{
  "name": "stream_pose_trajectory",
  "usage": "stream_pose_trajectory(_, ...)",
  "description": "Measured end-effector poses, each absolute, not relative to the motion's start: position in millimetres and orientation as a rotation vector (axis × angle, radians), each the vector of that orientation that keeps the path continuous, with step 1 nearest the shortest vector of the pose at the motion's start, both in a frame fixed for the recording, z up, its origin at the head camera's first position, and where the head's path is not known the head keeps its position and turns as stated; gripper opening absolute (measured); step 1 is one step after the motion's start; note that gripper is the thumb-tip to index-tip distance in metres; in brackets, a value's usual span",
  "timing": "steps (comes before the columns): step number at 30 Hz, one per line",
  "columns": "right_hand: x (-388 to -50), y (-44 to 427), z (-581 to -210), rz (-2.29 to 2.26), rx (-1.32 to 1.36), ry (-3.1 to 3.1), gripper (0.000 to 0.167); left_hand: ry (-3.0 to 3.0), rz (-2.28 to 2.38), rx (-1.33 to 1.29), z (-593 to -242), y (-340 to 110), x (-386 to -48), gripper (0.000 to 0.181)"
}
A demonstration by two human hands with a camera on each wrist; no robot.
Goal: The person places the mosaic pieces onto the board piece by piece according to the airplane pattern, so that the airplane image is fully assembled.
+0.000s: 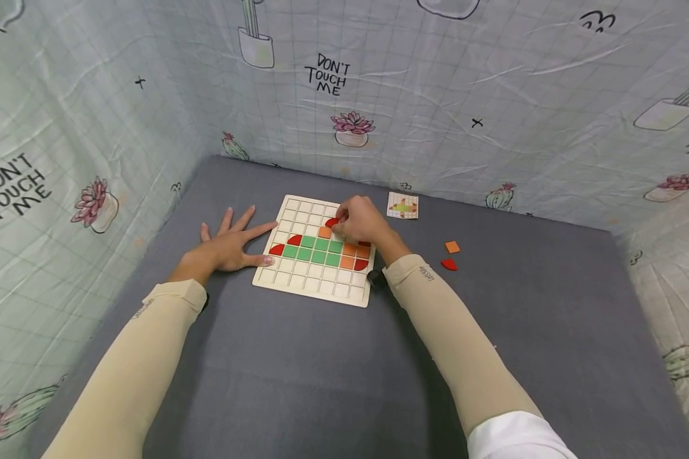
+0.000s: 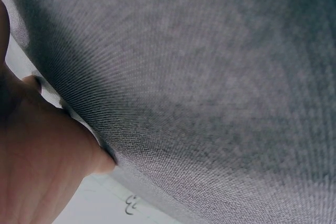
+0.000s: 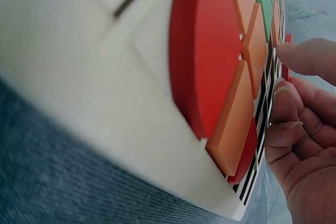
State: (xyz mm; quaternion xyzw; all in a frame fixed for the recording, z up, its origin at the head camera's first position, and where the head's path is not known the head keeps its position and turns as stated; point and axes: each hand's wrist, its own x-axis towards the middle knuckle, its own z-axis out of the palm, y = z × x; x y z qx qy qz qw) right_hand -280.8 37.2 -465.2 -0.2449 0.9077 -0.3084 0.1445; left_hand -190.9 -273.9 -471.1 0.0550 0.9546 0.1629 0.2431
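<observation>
A cream grid board (image 1: 297, 278) lies on the grey cloth, with green squares (image 1: 311, 248), orange squares and red quarter-circle pieces set in it. My left hand (image 1: 226, 247) rests with fingers spread at its left side, thumb and index finger touching the edge. In the left wrist view that hand (image 2: 47, 156) shows only in part. Over the upper right of the board, my right hand (image 1: 363, 223) pinches a red quarter-circle piece (image 1: 332, 222) beside an orange square (image 1: 325, 233). The right wrist view shows the fingertips (image 3: 294, 59) on it, the piece mostly hidden.
A small pattern card (image 1: 402, 205) lies behind the board to the right. One loose orange square (image 1: 452, 247) and one loose red quarter-circle (image 1: 449, 264) lie right of my right forearm. Printed curtains (image 1: 402, 95) enclose the grey table (image 1: 275, 382) at the back and sides.
</observation>
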Motion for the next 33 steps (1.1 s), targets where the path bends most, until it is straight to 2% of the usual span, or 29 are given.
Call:
stream_pose_trajectory(5, -282.2, 35.9, -467.3, -0.882, -0.685, 2.615, 0.021, 2.616, 0.401, 0.151, -470.3, -273.4, -190.7, 0.098)
stream_pose_trajectory(12, -282.6, 34.9, -469.4, -0.894, -0.690, 2.622, 0.020, 2.612, 0.447, 0.144, -473.4, -274.4, -191.5, 0.103)
stream_pose_trajectory(33, -286.9, 30.5, -467.9, -0.872, -0.678, 2.596, 0.023, 2.611, 0.392, 0.152, -469.1, -271.4, -190.3, 0.097)
